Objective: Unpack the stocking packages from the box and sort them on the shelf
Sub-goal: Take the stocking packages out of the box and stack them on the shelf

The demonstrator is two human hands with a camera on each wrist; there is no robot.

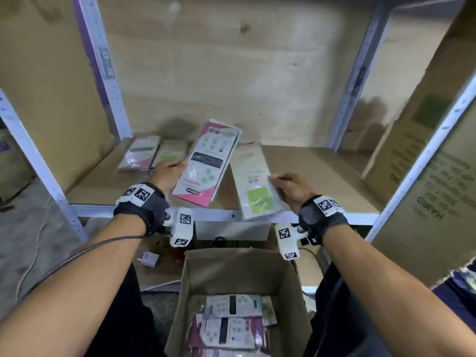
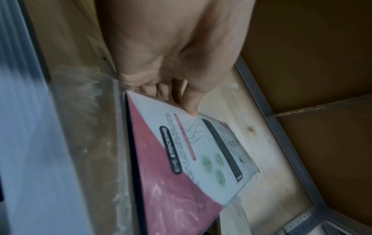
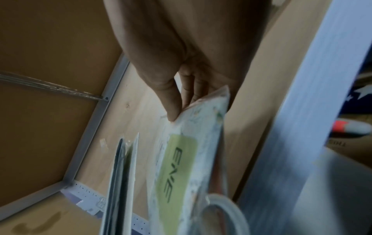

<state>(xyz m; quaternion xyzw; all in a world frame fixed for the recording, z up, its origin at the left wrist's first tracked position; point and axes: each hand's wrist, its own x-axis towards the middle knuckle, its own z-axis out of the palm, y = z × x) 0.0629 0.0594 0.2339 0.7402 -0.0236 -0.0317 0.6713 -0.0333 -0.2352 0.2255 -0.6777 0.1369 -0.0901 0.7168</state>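
Observation:
My left hand [image 1: 170, 173] grips a pink-and-white stocking package [image 1: 207, 161] by its left edge, tilted above the shelf board [image 1: 314, 171]; the left wrist view shows the thumb pressed on that package [image 2: 201, 151]. My right hand [image 1: 286, 185] pinches a white package with a green label [image 1: 255, 184] by its right edge, just right of the pink one; the same green-label package [image 3: 181, 167] fills the right wrist view. Two package piles lie at the shelf's back left, a pink one [image 1: 140, 154] and a green one [image 1: 170, 153]. Below stands the open cardboard box [image 1: 239, 269], with more packages [image 1: 231, 323] inside.
White metal uprights [image 1: 103, 65] frame the shelf, with a plywood back wall [image 1: 231, 60]. A large printed carton [image 1: 425, 163] leans at the right. A white plug adapter [image 1: 150, 258] and cables lie on the floor left of the box.

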